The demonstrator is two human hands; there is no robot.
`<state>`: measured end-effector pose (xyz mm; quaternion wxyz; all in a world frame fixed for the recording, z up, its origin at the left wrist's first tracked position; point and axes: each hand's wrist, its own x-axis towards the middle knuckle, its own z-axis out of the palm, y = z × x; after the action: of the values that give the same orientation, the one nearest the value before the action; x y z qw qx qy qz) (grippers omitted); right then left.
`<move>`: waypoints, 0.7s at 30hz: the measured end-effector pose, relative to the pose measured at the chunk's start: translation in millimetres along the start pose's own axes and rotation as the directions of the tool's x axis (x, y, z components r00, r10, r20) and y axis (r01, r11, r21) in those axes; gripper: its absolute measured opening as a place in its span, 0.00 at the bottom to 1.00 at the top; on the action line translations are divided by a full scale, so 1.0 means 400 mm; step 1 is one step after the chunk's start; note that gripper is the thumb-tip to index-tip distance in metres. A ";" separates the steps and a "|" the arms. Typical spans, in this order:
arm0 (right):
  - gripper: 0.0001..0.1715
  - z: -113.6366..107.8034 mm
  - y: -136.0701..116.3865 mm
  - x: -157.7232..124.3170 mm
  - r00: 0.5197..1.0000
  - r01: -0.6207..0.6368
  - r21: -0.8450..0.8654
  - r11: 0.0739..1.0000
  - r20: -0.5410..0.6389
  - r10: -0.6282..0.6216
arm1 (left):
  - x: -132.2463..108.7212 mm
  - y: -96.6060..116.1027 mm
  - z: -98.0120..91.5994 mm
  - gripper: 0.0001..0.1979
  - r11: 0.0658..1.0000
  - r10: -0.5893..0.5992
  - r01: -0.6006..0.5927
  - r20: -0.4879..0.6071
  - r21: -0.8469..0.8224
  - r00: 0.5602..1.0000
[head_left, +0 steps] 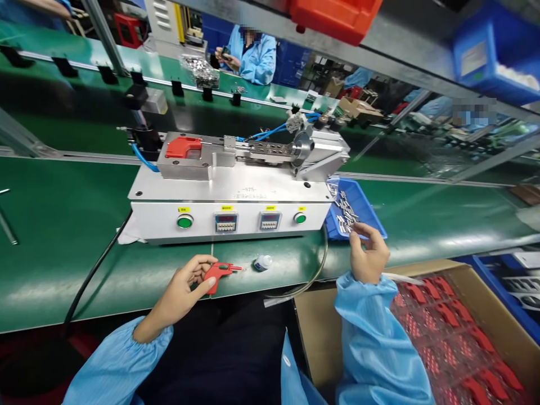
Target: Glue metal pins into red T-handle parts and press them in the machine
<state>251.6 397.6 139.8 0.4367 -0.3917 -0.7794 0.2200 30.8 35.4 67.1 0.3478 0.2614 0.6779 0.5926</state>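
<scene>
My left hand (185, 287) is closed around a red pistol-shaped plastic part (216, 274), its narrow end pointing right. My right hand (370, 253) is over the near edge of a blue bin (369, 216) of small metal pieces (346, 211). Its thumb and fingers are curled in a pinch, and whatever is between the tips is too small to make out. A small white-capped bottle (262, 262) lies on the green bench just right of the red part. Behind my hands is a metal bench machine (232, 185) with another red pistol-shaped part (183, 147) seated in its left block.
At my lower right, a cardboard box (468, 275) holds clear trays of red parts (455, 315). A clear hose (323, 264) curves down by the bench edge, and a black cable (95, 270) runs at left. Across the line sits a co-worker (255, 59). Overhead hangs an orange-red bin (337, 17).
</scene>
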 end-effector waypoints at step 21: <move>0.15 0.081 0.151 0.272 0.881 -0.163 -0.333 0.929 0.375 0.289 | -0.001 -0.030 0.004 0.20 0.999 0.046 -0.045 -0.016 0.020 0.999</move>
<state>215.4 521.0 136.8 0.1683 -0.4849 -0.8265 0.2312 32.7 34.1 55.3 0.3260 0.2753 0.6804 0.5958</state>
